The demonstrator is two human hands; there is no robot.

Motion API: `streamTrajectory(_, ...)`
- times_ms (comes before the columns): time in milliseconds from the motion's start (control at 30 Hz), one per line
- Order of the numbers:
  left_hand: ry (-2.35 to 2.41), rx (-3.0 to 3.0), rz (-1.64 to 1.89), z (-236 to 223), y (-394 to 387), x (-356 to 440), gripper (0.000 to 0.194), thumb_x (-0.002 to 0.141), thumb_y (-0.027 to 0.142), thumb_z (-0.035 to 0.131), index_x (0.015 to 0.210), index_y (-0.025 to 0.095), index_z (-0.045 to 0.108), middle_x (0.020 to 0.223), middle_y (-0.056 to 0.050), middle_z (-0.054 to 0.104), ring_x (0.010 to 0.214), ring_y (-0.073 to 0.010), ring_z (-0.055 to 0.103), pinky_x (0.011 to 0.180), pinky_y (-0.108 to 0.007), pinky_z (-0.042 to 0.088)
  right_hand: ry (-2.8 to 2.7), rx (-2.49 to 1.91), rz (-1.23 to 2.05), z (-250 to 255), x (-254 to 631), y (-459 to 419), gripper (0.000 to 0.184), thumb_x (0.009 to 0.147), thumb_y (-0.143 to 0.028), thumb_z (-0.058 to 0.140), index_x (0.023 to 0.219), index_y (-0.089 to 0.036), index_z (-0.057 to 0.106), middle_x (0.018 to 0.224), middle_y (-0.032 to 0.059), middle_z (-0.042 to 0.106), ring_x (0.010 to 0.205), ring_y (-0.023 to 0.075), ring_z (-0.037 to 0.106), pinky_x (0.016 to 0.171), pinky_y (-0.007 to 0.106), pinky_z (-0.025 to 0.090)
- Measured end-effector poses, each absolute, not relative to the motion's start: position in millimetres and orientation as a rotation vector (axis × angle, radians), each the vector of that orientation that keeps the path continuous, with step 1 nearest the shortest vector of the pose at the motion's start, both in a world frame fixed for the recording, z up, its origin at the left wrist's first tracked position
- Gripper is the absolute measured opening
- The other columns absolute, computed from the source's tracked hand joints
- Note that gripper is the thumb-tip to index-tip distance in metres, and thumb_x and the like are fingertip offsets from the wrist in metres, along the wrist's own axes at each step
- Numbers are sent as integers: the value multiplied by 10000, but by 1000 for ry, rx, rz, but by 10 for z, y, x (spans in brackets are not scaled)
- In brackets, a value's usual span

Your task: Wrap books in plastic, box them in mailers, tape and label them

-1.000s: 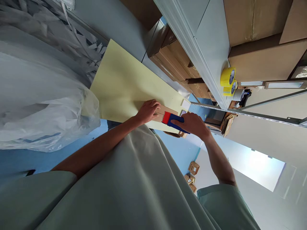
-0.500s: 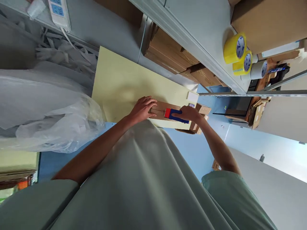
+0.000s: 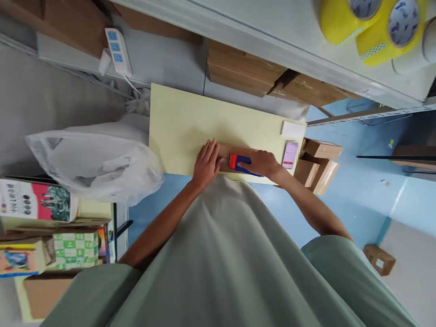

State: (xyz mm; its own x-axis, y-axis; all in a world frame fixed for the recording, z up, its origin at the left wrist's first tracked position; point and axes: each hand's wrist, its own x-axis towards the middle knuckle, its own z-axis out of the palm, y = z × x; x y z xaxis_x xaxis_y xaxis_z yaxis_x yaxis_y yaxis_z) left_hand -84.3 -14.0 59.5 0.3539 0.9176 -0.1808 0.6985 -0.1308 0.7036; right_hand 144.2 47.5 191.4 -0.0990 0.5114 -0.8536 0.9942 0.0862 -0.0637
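A small brown cardboard box (image 3: pixel 235 149) lies on the pale yellow tabletop (image 3: pixel 184 120), close to my body. My left hand (image 3: pixel 206 162) rests over the left end of the box, its fingers stretched out and the thumb apart. In my right hand (image 3: pixel 266 163) is a blue tape dispenser (image 3: pixel 245 164) with a red head, held on top of the box. My right fingers wrap round its blue body. Whether tape runs from it to the cardboard is too small to make out.
A phone (image 3: pixel 289 155) and a white block (image 3: pixel 293 129) lie at the table's right end. Cartons (image 3: pixel 318 165) stand beyond it. A shelf with yellow tape rolls (image 3: pixel 391 27) overhangs the back. Left are a plastic bag (image 3: pixel 102 159) and a power strip (image 3: pixel 118 52).
The view has swung, bringing the power strip and left-hand goods into sight. My left hand has flattened onto the box end, and the dispenser stays over the box.
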Motion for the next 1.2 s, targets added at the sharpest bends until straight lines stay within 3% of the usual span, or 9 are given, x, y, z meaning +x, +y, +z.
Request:
streamTrajectory(133,1740,1772,450,499,-92,-385,757,1182,533,283,1810,114,230,1889,-218,203,1792,-347,43,1430,-680,131,1747,1505,-937,1867,1481,423,581,1122,-647,538,1410,-193,759,1397,205,781,1267,355,759,958,369,575)
streamTrajectory(467,1922,1814,331,400,-48,-267,765,1182,555,264,1818,131,238,1896,-184,204,1791,-326,-14,1443,-660,66,1858,1438,-1064,1845,1701,490,556,1126,-626,547,1331,-173,796,1308,203,813,1243,358,760,960,369,565)
streamTrajectory(567,1935,1836,322,380,-45,-273,770,1184,573,243,1822,142,229,1894,-182,216,1792,-318,-7,1444,-657,74,1831,1410,-1068,1976,2119,481,574,1117,-640,553,1272,-148,805,1173,205,831,1128,355,785,886,369,549)
streamTrajectory(700,1939,1835,319,357,-32,-273,787,1179,609,226,1831,169,202,1892,-178,234,1794,-314,6,1441,-665,80,1655,1434,-1072,2197,2905,417,645,1095,-714,548,1052,-132,822,935,193,811,879,325,774,754,377,505)
streamTrajectory(800,1948,1835,289,351,-24,-272,794,1176,620,216,1834,175,193,1893,-175,236,1795,-315,17,1444,-659,75,1623,1458,-1060,2241,3242,358,656,1083,-740,553,966,-150,813,887,182,790,839,317,753,737,382,488)
streamTrajectory(1200,1985,1829,248,339,-1,-279,817,1167,639,207,1826,157,220,1896,-182,223,1795,-317,66,1450,-615,109,1729,1483,-949,1670,3068,278,537,1116,-585,570,1242,-118,803,1189,256,813,1106,371,791,833,369,540)
